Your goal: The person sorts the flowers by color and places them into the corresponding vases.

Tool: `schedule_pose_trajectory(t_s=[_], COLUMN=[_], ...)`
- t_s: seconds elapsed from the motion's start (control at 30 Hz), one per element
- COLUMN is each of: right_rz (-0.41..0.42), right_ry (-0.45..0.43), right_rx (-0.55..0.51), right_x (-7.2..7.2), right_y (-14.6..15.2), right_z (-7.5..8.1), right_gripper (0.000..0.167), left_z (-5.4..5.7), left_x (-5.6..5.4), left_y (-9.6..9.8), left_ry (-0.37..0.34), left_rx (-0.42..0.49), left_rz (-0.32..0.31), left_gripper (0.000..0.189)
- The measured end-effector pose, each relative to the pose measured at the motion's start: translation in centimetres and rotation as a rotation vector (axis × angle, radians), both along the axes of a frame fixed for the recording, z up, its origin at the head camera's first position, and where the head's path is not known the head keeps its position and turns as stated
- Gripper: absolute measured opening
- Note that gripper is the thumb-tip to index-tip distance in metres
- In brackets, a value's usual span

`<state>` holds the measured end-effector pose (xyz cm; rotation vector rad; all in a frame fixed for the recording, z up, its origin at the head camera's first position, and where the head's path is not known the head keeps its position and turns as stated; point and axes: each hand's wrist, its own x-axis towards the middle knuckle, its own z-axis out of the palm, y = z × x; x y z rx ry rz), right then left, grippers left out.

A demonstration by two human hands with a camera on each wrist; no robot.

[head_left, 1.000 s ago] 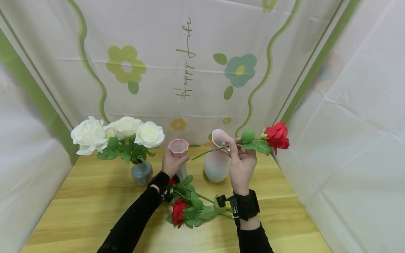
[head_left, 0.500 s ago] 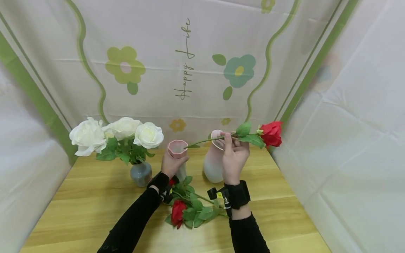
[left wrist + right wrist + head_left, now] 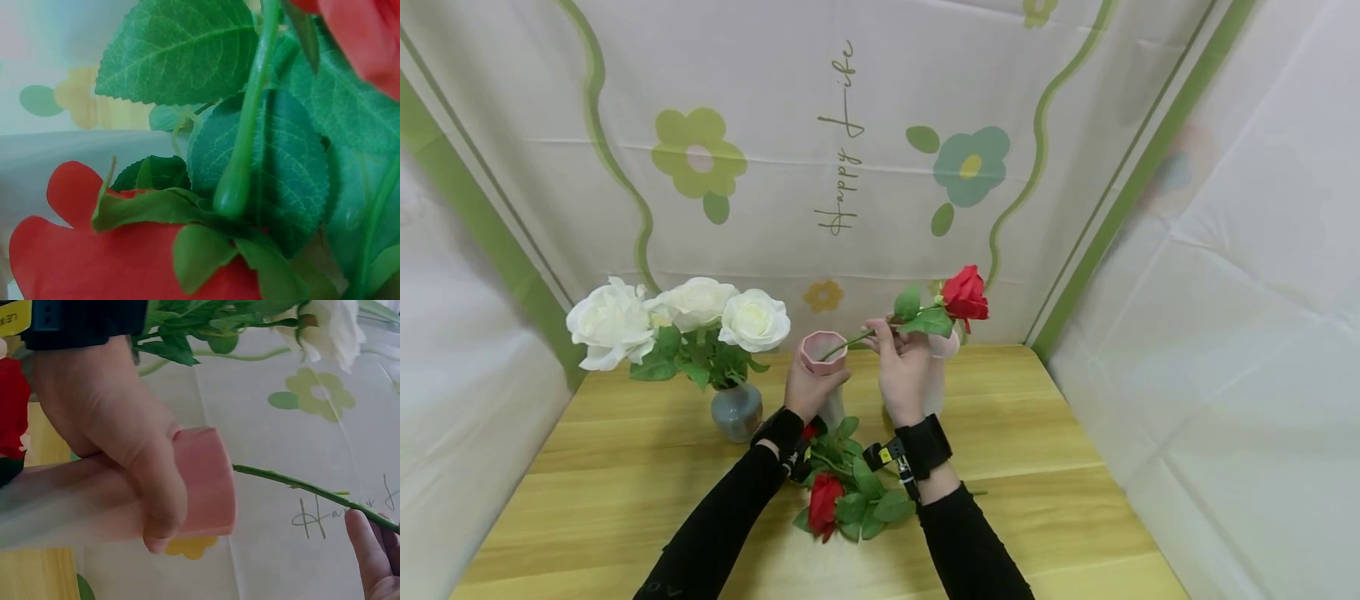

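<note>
My left hand (image 3: 811, 387) is wrapped round a slim vase (image 3: 206, 481) with a pink faceted rim and a whitish lower body, standing on the table. With thumb and fingers my right hand (image 3: 904, 371) pinches the green stem of a red rose (image 3: 965, 293). The bloom points up and to the right, and the stem's lower end dips inside the vase's mouth. Below the hands lie more red roses (image 3: 825, 504) with green leaves; their petals and leaves fill the left wrist view close up.
A rounded pink-and-white vase (image 3: 934, 387) stands behind my right hand, partly hidden. On the left, a small grey-blue vase (image 3: 736, 412) holds several white roses (image 3: 754, 320). A printed white cloth (image 3: 865, 108) hangs behind the wooden table (image 3: 1060, 517).
My right hand has moved left with the rose, bringing the stem's end from beside the slim vase to inside its mouth. My left hand keeps its grip on the vase.
</note>
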<state>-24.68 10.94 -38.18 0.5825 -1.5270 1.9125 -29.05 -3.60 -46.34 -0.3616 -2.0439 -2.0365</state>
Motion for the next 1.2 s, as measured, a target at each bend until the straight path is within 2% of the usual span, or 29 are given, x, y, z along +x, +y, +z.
schedule_pose_trajectory(t_s=[0.17,0.27,0.4,0.53,0.63,0.7,0.97,1.07,1.2], right_rz=[-0.011,-0.006,0.019,-0.028,-0.09,-0.103,-0.106,-0.118,-0.139], right_ry=[0.009,-0.008,-0.073,-0.13,-0.133,-0.137,-0.184,-0.18,-0.178], right_rx=[0.065,0.118,0.19,0.312,0.408,0.438,0.584,0.611,0.637], right_x=[0.7,0.1,-1.2,-2.0,-2.1,-2.2,-3.2,-3.4,-3.0], right_y=[-0.8,-1.2,-1.7,-2.2,-2.5,-2.7,-3.1,-3.3,-3.4], right_z=[1.7,1.7,0.3,-1.3,-1.8,-1.9,-2.7,-3.0,-3.8], right_gripper=[0.017,0.015,0.014,0.017,0.016,0.015,0.016,0.02,0.038], left_z=[0.3,0.3,0.4,0.4,0.4,0.3,0.3,0.2,0.0], left_x=[0.1,0.0,-0.1,-0.2,-0.3,-0.4,-0.6,-0.6,-0.6], left_y=[0.0,-0.1,-0.3,-0.3,-0.2,-0.2,-0.1,-0.1,-0.1], left_ry=[-0.005,-0.014,-0.021,-0.005,0.009,0.019,0.09,0.105,0.148], left_rx=[-0.008,-0.008,-0.006,-0.002,-0.017,-0.031,-0.1,-0.092,-0.115], left_rz=[-0.001,-0.002,-0.018,-0.035,-0.028,-0.022,-0.013,-0.017,0.003], left_gripper=[0.075,0.075,0.076,0.074,0.07,0.068,0.067,0.061,0.056])
